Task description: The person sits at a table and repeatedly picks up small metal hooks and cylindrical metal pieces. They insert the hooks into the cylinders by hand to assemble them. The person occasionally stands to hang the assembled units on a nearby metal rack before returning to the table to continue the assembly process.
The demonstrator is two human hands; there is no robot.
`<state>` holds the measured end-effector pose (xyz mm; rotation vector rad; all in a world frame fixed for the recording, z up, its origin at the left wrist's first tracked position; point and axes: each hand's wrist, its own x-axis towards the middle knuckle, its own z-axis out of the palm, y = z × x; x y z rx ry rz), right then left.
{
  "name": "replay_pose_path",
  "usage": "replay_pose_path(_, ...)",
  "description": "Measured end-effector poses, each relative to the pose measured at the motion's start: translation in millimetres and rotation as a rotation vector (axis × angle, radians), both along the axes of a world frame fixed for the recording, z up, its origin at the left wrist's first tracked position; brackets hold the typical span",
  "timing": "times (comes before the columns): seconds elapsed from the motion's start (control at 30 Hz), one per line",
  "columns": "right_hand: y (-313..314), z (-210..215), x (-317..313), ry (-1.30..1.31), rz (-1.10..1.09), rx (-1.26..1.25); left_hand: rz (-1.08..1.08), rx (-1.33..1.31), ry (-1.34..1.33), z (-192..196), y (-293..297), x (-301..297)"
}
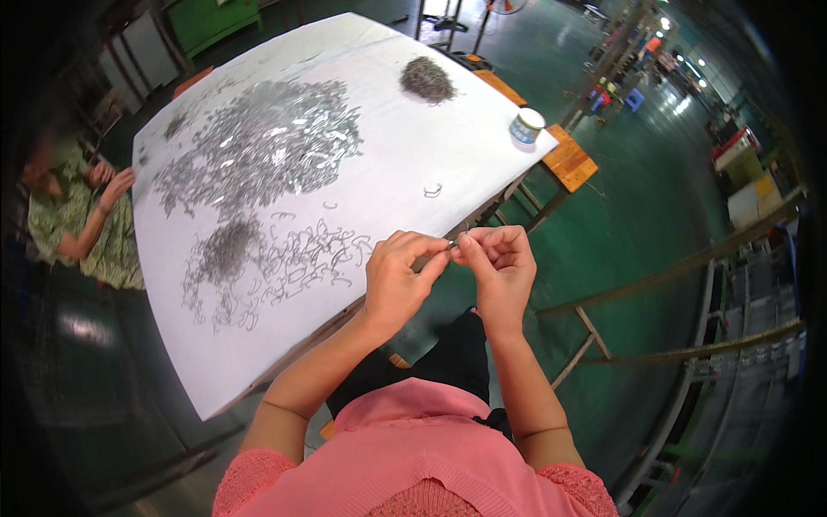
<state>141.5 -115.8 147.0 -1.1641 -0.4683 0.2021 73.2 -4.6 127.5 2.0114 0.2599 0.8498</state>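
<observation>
Just past the table's near right edge, my left hand (400,277) and my right hand (501,269) meet fingertip to fingertip. Both pinch a small metal piece (452,245), mostly covered by the fingers, so its exact shape is hidden. Closest to my left hand on the white table (345,207) lie scattered thin, bent metal pieces (314,258), with a dark heap of small parts (228,248) beside them. Farther back spreads a large pile of flat, shiny metal strips (276,138). Two bent metal pieces (432,191) lie apart from the rest.
A brownish heap of small parts (426,79) sits near the far edge. A white and blue tub (526,127) stands at the right corner, by a wooden stool (570,159). At the left edge a co-worker in a patterned green top (95,224) has hands by the table.
</observation>
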Motion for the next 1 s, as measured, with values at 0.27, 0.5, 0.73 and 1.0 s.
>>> replay_pose_path(0.27,-49.0,81.3,66.1,-0.296,-0.313,-0.015,-0.146,0.048,-0.13,29.5,-5.8,39.2)
replay_pose_path(0.5,-136.1,199.9,119.7,-0.512,-0.647,-0.141,-0.238,-0.039,-0.085,13.8,16.2,57.1)
replay_pose_path(0.73,-261.4,274.4,159.4,-0.592,-0.913,-0.164,-0.297,-0.164,0.008,-5.3,25.7,70.3)
replay_pose_path(1.0,-430.1,294.7,195.7,-0.655,-1.068,-0.363,-0.243,-0.207,0.145,-14.2,30.3,81.6)
